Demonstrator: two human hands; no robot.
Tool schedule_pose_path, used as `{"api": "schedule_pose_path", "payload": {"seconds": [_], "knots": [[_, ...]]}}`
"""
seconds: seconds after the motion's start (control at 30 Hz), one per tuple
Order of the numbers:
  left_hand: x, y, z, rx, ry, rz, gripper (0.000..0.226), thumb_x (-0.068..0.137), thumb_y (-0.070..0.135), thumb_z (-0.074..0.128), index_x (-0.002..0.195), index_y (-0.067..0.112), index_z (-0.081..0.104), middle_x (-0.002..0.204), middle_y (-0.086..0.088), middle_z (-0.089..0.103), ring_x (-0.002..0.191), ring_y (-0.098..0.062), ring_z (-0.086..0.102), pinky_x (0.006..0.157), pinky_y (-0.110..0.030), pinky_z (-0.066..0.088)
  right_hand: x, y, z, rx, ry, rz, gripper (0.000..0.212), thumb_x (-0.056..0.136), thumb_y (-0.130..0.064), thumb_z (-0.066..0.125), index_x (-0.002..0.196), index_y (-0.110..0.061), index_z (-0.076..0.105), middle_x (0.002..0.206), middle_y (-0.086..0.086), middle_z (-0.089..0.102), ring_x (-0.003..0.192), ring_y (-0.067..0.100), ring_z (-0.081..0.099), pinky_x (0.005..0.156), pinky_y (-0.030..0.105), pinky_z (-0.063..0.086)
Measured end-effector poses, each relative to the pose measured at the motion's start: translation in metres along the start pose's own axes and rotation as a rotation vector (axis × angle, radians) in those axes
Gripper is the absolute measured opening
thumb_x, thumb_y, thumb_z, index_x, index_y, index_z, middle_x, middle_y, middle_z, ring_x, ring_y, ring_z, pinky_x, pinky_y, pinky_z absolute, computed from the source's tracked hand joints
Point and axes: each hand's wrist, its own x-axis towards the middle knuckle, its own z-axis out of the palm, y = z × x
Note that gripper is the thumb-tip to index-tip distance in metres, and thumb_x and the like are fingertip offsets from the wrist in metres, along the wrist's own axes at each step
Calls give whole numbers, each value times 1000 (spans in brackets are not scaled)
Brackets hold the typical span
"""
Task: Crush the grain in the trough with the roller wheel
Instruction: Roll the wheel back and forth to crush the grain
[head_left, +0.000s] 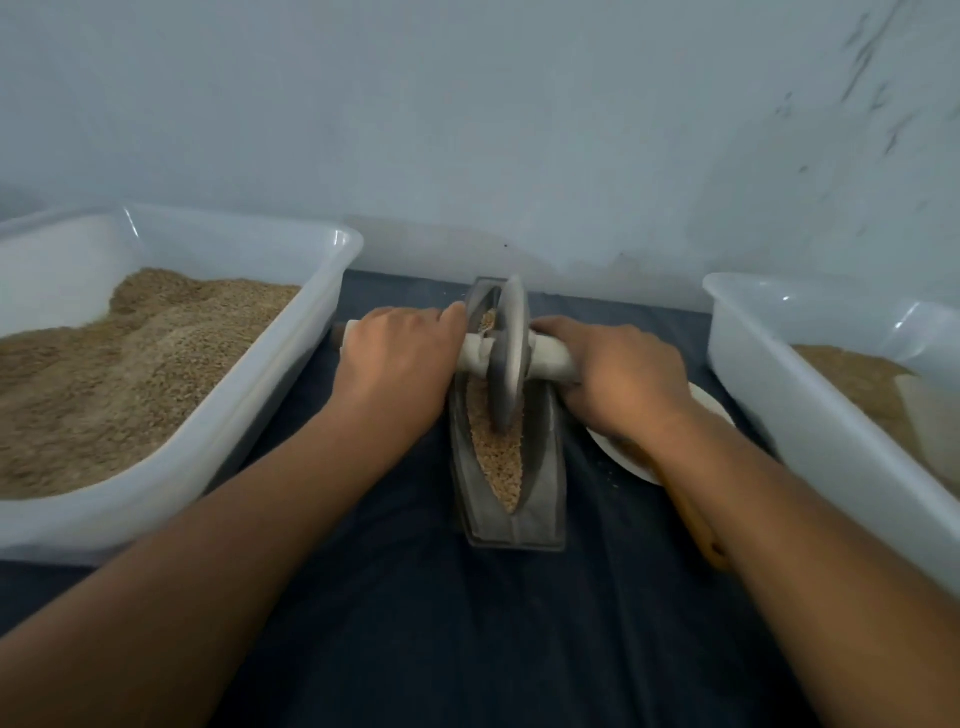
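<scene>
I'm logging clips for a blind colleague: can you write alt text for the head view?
Two hands, left hand and right hand, grip the handle on either side of a grey wheel standing upright in a narrow trough of grain. White tubs, the left tub and right tub, both holding grain, flank it on a dark cloth.

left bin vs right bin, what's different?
The left bin is heaped high with grain; the right bin holds a lower layer. The left bin shows nearly whole; the right bin is cut off by the frame edge. Both are white plastic, flanking the trough.
</scene>
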Motion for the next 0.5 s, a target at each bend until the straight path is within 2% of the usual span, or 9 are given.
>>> {"api": "schedule_pose_path", "payload": {"seconds": [0.1, 0.3, 0.37, 0.5], "knots": [[-18, -1, -8, -28, 0, 5, 51, 83, 18, 71, 125, 23, 44, 99, 6, 62, 85, -17, 62, 60, -30, 32, -17, -7, -9, -16, 39, -44, 58, 91, -40, 58, 142, -57, 37, 109, -11, 70, 94, 24, 67, 58, 32, 30], [-38, 0, -25, -83, -4, 0, 80, 82, 25, 75, 147, 21, 29, 121, 7, 61, 104, -16, 61, 66, -28, 32, -42, -13, -22, -32, 98, -105, 63, 89, -36, 62, 146, -50, 37, 113, -11, 68, 99, 23, 65, 64, 33, 34], [-41, 1, -28, -98, 2, 9, 79, 79, 26, 77, 145, 22, 32, 121, 7, 61, 103, -16, 62, 67, -28, 34, -49, -13, -22, -31, 122, -117, 65, 88, -35, 64, 146, -50, 38, 111, -10, 69, 96, 23, 66, 63, 33, 35], [-41, 1, -25, -82, 35, 25, 65, 77, 26, 78, 131, 25, 42, 112, 9, 64, 96, -14, 63, 67, -27, 33, -53, -10, -17, -28, 134, -126, 65, 87, -36, 65, 145, -48, 40, 109, -9, 69, 94, 24, 66, 62, 34, 38]]}}
